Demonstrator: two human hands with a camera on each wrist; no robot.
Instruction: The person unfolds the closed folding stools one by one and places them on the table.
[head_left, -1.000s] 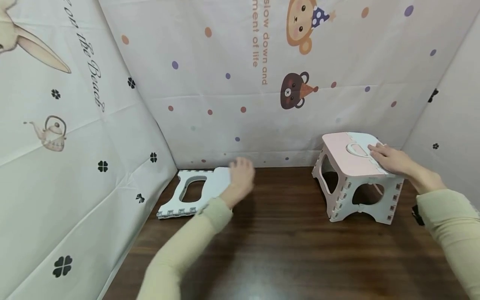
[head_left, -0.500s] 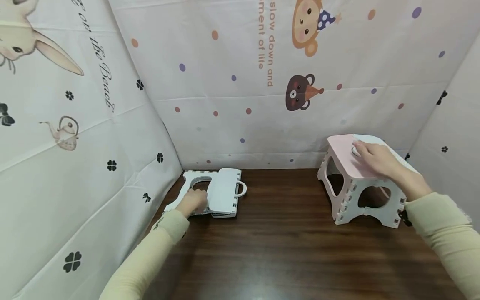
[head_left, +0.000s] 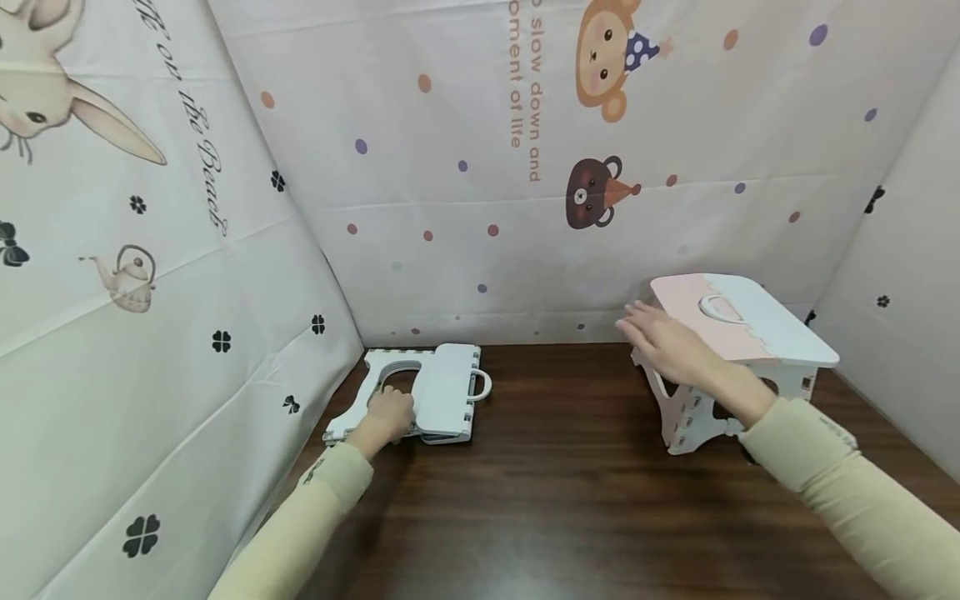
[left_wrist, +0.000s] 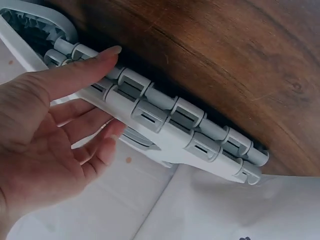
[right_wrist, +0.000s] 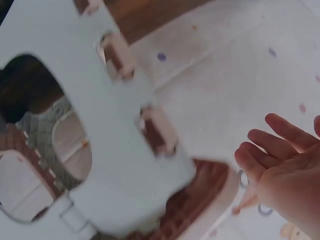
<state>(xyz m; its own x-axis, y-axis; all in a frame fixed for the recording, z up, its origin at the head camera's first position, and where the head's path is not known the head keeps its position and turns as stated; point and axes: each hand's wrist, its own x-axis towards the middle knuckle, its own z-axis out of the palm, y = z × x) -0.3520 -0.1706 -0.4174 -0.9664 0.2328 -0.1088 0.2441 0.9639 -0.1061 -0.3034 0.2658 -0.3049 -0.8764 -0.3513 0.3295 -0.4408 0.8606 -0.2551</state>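
Folded white plastic step stool [head_left: 444,387]: lying flat on dark brown wooden surface [head_left: 540,517], far left, near white printed cloth backdrop [head_left: 420,167]. Left hand [head_left: 390,414] grips its knuckled hinge edge, thumb on one side, curled fingers on other. Right hand [head_left: 670,340] holds nothing; fingers extended, slightly bent, in air just beside pink-and-white plastic step stool [head_left: 783,325]. That one stands upright, unfolded, far right, white loop handle [head_left: 718,310] on top.
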